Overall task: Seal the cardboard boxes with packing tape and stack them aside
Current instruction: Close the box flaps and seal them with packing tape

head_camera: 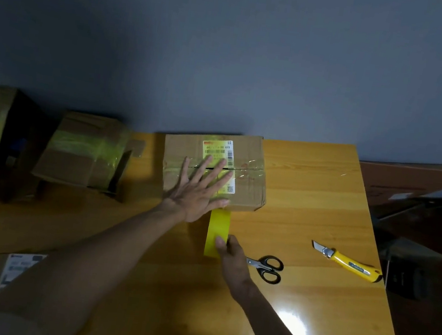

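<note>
Wooden table (323,198) is holding the box (249,182) near the wall; left hand (199,192) is pressing it, fingers (205,165) spread, right hand (232,257) is pinching the yellow tape (217,223). Box looks light and slidey, tape's floppy, so grab its end.

A plain room set up for packing parcels: a wooden table (309,196) stands against a bare grey wall (232,41), with taped cardboard boxes (82,153), one bearing a shipping label (218,150), a strip of yellow tape (217,232), scissors (268,267) and a utility knife (348,263) on it.
</note>
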